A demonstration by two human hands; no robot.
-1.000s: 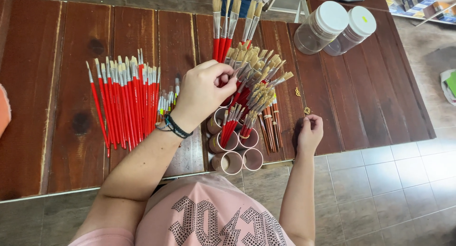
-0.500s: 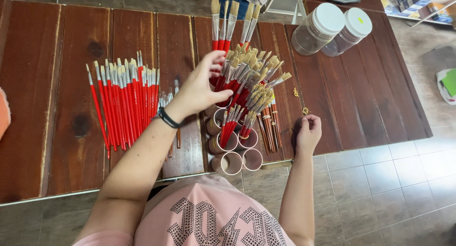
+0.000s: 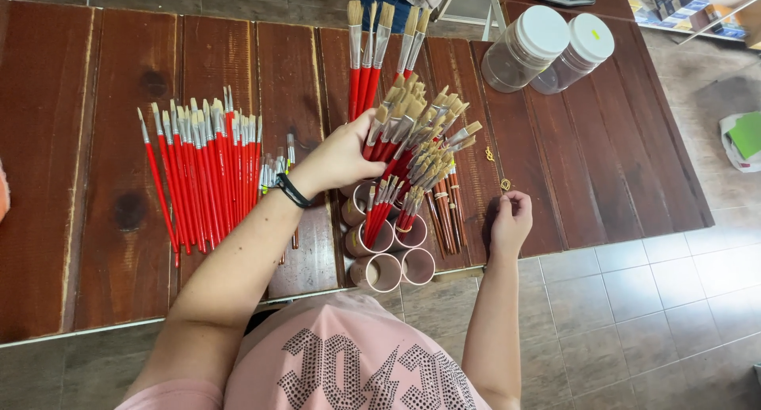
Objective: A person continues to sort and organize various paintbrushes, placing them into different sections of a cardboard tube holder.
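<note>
My left hand (image 3: 341, 160), a black band on its wrist, grips a red-handled paintbrush among the bunch (image 3: 412, 137) standing in a cluster of short cardboard tubes (image 3: 388, 251) at the table's near edge. Two of the nearest tubes look empty. My right hand (image 3: 511, 224) rests on the table edge to the right of the tubes, fingers curled, nothing visibly in it. A row of thin red brushes (image 3: 202, 168) lies flat to the left of my left hand. A few larger red brushes (image 3: 372, 53) lie farther back.
Two clear plastic jars with white lids (image 3: 547, 49) lie on the dark wooden table (image 3: 79, 180) at the back right. Brown-handled brushes (image 3: 448, 212) lie beside the tubes. Tiled floor lies to the right, with a green-and-white item (image 3: 745, 137) on it.
My left hand has drawn back from over the bunch of standing brushes toward their left side. My right hand has stayed at the table edge.
</note>
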